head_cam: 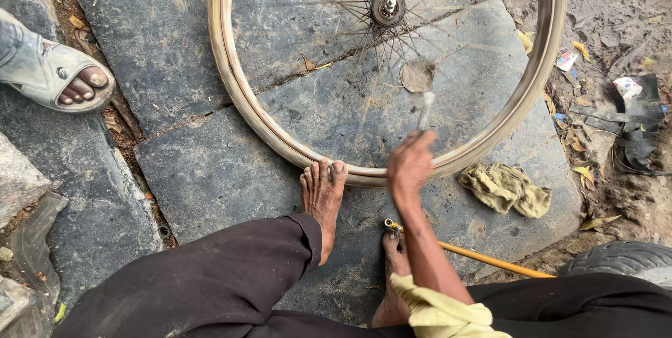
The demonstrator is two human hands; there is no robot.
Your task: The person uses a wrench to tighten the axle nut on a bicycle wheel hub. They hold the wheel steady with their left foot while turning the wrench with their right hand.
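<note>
Bicycle wheel [238, 93] without a tyre, lying flat on dark stone slabs [175, 23], seen from above. Its pale rim forms a wide ring that runs out of view at the top; thin spokes converge on the hub [387, 8] near the upper centre.

The right hand [410, 164] is over the near arc of the rim, closed around a slender metal tool [426, 110] whose upper end stands over the spokes; both hand and tool are blurred, so the exact grip and the kind of tool cannot be told. The forearm leads back to a pale yellow sleeve [437, 310] at the bottom edge. The left hand is out of view.

A bare foot [323, 194] has its toes touching the outer edge of the rim, just left of the hand; a second bare foot [394, 278] is on the slab nearer the body, beside the brass end of a yellow rod [483, 257] that slants away to the right. Dark trousers [210, 282] cover both legs.

A crumpled olive rag [505, 187] lies just outside the rim on the right. Part of a black tyre [619, 257] shows at the lower right, and scraps of black rubber [633, 135] lie on the dirt at the right edge. At upper left, another person's foot in a grey sandal [59, 75] is on the stone, well apart from the wheel.
</note>
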